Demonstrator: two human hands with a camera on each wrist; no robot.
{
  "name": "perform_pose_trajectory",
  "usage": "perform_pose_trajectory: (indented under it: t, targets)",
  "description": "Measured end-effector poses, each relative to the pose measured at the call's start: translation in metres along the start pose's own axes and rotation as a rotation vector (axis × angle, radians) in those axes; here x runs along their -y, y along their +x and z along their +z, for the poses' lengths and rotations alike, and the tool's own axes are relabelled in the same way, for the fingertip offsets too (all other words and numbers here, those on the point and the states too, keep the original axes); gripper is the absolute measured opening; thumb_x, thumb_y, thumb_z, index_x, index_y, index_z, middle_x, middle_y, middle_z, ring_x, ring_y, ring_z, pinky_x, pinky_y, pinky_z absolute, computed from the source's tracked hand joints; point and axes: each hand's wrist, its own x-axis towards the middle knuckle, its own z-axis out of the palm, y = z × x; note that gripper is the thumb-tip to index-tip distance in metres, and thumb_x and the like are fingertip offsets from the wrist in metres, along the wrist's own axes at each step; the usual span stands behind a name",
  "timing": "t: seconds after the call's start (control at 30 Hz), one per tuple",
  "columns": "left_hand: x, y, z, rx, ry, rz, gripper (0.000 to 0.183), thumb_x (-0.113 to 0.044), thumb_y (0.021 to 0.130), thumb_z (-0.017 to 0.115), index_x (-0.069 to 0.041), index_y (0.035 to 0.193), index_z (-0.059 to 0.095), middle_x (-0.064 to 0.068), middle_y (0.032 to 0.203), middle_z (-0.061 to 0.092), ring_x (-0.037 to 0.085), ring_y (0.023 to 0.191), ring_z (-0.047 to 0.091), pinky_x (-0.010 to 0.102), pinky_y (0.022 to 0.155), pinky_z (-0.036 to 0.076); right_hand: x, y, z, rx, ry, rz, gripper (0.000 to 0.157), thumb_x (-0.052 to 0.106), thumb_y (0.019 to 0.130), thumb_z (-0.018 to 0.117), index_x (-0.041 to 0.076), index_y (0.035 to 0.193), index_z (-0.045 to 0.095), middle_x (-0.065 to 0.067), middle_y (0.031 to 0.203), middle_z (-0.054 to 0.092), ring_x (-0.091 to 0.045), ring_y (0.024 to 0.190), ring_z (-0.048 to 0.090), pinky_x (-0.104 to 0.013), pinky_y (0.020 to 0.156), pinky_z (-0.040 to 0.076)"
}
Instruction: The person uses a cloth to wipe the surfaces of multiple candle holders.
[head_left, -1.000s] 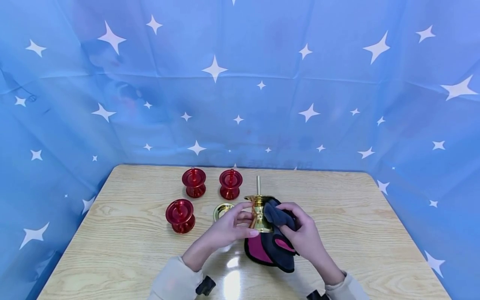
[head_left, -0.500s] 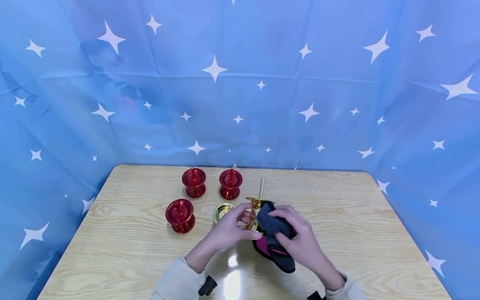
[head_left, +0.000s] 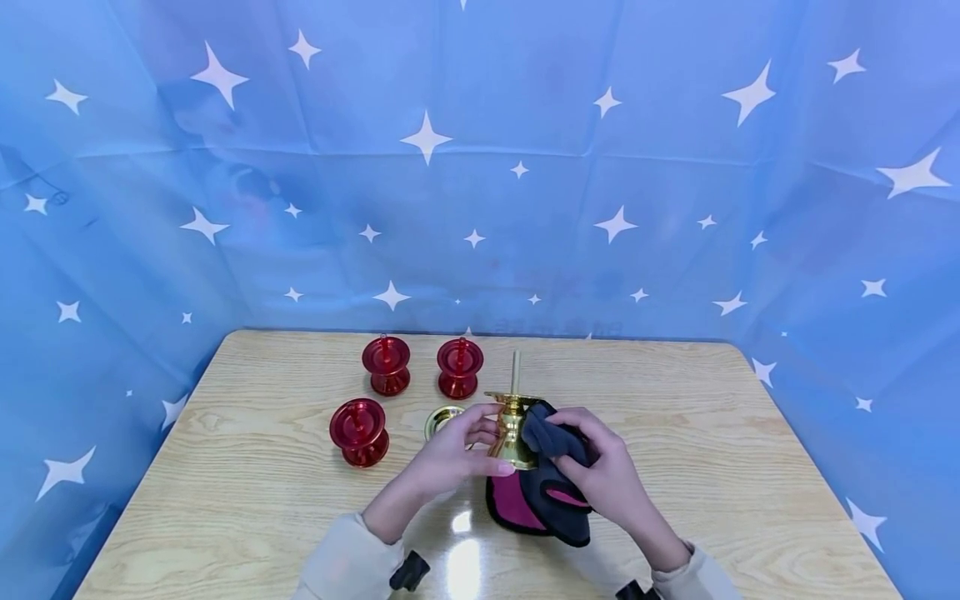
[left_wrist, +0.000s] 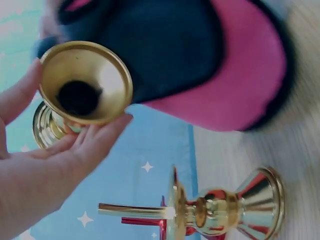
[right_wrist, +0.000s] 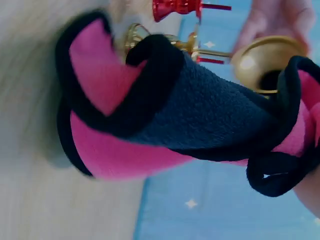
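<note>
A shiny gold candle holder (head_left: 511,446) with a tall spike is gripped round its stem by my left hand (head_left: 450,458). Its spike points up and its hollow base (left_wrist: 116,75) shows in the left wrist view. My right hand (head_left: 613,471) pinches a folded cloth (head_left: 551,492), dark grey-blue on one side and pink on the other, with black edging. The bunched part of this cloth lies against the right side of the holder, and the rest hangs down below. Behind my left hand stands a second gold candle holder (left_wrist: 215,210), partly hidden in the head view.
Three red candle holders stand on the wooden table (head_left: 240,483): one at back left (head_left: 386,358), another at back middle (head_left: 459,360), and a nearer red holder (head_left: 360,429) at left. A blue star-printed curtain (head_left: 540,250) rises behind the table.
Half a second ago the cloth covered more of the held candle holder; it has since shifted up and right. The held holder has moved slightly left and its spike stands straighter.
</note>
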Motion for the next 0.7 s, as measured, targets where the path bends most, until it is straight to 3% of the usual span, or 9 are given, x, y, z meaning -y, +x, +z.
perform_pose_trajectory:
  t: [0.1,0.2,0.47,0.7]
  targets:
    - [0.004,0.001,0.003,-0.019,0.039,-0.017,0.07,-0.002,0.074,0.074,0.003,0.133,0.038,0.01,0.11,0.051,0.023,0.101,0.05,0.036,0.086,0.046,0.007,0.001,0.001,0.046,-0.04,-0.096,0.048,-0.02,0.071,0.06,0.008,0.11,0.059,-0.009,0.111,0.057,-0.017,0.101,0.054,-0.023,0.08,0.048]
    - [0.006,0.002,0.003,-0.001,0.029,-0.019,0.071,0.0,0.074,0.073,0.005,0.133,0.036,0.011,0.111,0.051,0.025,0.103,0.05,0.037,0.088,0.045,0.009,0.001,0.001,0.081,-0.049,-0.133,0.049,-0.02,0.071,0.06,0.011,0.11,0.059,-0.007,0.112,0.057,-0.018,0.102,0.053,-0.025,0.08,0.048]
    - [0.007,-0.002,-0.008,0.11,-0.136,0.0,0.069,-0.001,0.08,0.067,0.004,0.138,0.03,0.016,0.118,0.05,0.027,0.11,0.049,0.034,0.091,0.044,-0.004,0.0,-0.001,0.025,0.071,-0.127,0.047,-0.025,0.071,0.058,0.002,0.11,0.057,-0.017,0.11,0.055,-0.016,0.101,0.054,-0.021,0.08,0.048]
    - [0.004,-0.002,-0.011,0.153,-0.157,0.029,0.071,0.001,0.079,0.067,0.002,0.14,0.029,0.017,0.121,0.047,0.028,0.114,0.046,0.042,0.098,0.037,-0.014,-0.003,-0.001,0.042,0.064,-0.028,0.042,-0.021,0.074,0.059,0.002,0.109,0.056,-0.015,0.108,0.055,-0.013,0.094,0.057,-0.022,0.075,0.049]
